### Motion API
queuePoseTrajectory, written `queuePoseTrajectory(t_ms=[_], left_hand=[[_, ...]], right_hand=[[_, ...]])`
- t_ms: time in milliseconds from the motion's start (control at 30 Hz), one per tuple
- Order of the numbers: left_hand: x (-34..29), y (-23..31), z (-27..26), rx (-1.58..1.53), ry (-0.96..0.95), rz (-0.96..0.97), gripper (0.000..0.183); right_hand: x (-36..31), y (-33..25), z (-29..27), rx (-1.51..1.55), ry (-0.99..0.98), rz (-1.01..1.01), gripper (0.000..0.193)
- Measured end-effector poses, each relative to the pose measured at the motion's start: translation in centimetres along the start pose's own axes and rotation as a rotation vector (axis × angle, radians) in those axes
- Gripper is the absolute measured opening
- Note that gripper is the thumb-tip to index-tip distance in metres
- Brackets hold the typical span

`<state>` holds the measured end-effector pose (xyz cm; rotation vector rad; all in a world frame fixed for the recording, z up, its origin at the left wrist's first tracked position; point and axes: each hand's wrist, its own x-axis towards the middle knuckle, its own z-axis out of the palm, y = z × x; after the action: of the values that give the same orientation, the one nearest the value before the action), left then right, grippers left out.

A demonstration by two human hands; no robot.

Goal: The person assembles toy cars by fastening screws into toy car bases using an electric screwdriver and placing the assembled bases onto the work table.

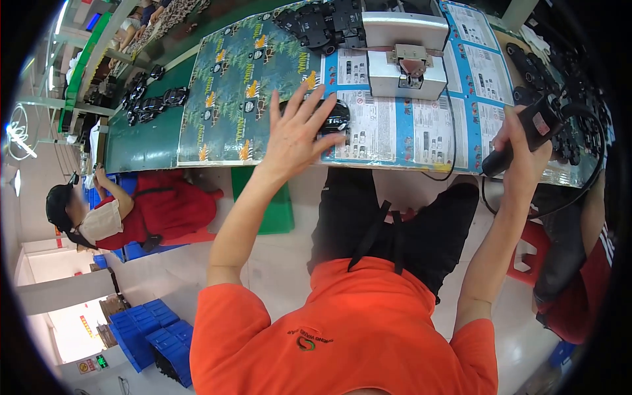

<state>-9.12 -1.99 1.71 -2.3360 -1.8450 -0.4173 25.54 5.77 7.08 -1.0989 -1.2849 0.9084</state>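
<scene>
Indoors, black part [340, 117] on printed covering [224, 99]; blue crates [135, 332]

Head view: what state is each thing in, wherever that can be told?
Left hand: fingers spread, palm down over the black part.
Black part: on the table, partly covered by the left hand.
Right hand: closed around the tool.
Tool: held; whether it is running, cannot tell.
Thin cable: draped over the table edge.
Blue crates: on the floor.
</scene>
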Motion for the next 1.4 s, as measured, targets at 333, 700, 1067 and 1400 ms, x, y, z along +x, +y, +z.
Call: queuePoseTrajectory(t_ms=[333,700,1067,1400], left_hand=[[-3.6,-10.7,-3.3,0.036,-0.013,-0.051,0.059],[-0.1,6.6,2.3,-2.371,0.033,-0.659,0.094],[0.9,6.9,4.0,-2.501,0.082,-0.606,0.079],[0.8,6.7,3.9,-2.483,0.045,-0.627,0.082]], right_hand=[[0.4,1.7,-0.2,0.082,0.059,-0.116,0.037],[-9.1,3.6,4.2,-0.305,0.119,-0.737,0.046],[-10.7,5.4,9.4,-0.227,-0.400,-0.633,0.049],[-11.3,5.6,7.9,-0.345,-0.417,-0.794,0.039]])
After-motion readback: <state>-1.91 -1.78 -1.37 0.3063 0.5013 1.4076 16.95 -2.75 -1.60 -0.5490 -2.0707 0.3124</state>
